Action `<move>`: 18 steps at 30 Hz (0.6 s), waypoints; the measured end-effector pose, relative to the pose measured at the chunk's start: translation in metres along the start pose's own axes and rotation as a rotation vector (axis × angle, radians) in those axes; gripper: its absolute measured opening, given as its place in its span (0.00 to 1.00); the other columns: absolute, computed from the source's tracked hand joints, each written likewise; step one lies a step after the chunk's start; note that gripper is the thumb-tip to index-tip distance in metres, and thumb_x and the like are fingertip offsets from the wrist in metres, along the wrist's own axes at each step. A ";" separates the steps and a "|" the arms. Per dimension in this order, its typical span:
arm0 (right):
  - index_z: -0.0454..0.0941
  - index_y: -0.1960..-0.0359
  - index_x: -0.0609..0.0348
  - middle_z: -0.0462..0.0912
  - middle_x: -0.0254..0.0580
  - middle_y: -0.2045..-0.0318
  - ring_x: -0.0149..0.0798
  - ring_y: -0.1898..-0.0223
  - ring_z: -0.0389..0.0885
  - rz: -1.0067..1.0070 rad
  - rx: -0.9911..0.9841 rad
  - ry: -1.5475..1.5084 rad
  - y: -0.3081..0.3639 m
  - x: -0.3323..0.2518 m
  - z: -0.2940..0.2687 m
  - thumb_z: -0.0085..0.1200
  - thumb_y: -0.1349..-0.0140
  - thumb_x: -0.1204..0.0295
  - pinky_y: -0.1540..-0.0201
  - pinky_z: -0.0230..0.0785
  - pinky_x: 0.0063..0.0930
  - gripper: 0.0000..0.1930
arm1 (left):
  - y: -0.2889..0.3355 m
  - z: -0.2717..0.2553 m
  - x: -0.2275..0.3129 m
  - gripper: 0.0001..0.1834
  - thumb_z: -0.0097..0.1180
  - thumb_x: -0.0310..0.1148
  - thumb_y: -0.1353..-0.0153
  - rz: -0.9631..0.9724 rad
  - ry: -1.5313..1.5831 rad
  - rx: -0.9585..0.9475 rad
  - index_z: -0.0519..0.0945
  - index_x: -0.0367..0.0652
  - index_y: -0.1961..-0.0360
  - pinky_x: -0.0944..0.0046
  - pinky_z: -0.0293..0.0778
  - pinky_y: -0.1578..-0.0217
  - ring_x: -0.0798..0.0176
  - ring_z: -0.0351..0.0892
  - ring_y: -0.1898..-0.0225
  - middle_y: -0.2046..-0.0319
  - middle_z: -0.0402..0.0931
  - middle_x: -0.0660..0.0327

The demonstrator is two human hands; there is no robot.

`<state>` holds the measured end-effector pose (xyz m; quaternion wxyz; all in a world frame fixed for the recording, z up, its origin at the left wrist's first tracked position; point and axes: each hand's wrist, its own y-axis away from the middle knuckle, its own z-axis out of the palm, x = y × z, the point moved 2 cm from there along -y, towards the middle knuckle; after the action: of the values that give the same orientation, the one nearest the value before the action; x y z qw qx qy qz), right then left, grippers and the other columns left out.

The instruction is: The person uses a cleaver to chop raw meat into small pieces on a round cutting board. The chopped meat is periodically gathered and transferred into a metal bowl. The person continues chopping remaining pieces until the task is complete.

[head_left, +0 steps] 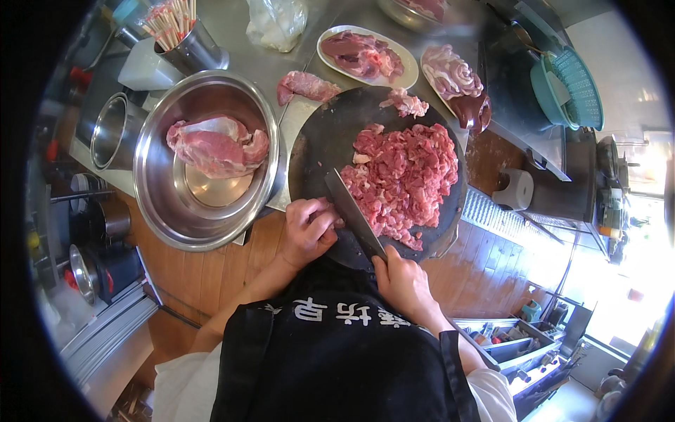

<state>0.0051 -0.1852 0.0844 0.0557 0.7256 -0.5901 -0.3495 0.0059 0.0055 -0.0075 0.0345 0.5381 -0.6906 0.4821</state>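
On round board (309, 151), lumpy meat (406, 179)

The right hand (402, 280) covers most of the handle of the knife (354, 212); the fingertips of the left hand (310, 228) are curled out of sight, and whether they touch the blade cannot be told; the chopped meat (408, 176) hides much of the round board (313, 151), whose near edge passes behind the apron (330, 359); the upper edge cuts off a metal bowl (402, 20), a plastic bag (276, 24) and the chopsticks (171, 24); small items in the drawers (517, 346) are too tiny to identify.
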 end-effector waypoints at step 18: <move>0.72 0.64 0.65 0.78 0.61 0.80 0.64 0.75 0.78 -0.047 0.184 -0.128 -0.037 -0.017 0.008 0.49 0.35 0.64 0.69 0.70 0.54 0.14 | -0.003 0.000 0.001 0.10 0.59 0.26 0.54 -0.004 -0.012 0.012 0.78 0.48 0.68 0.58 0.67 0.60 0.55 0.71 0.63 0.61 0.73 0.61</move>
<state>0.0297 -0.1563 0.0683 -0.0572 0.7174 -0.6049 -0.3409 0.0080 0.0049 -0.0050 0.0280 0.5424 -0.6867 0.4832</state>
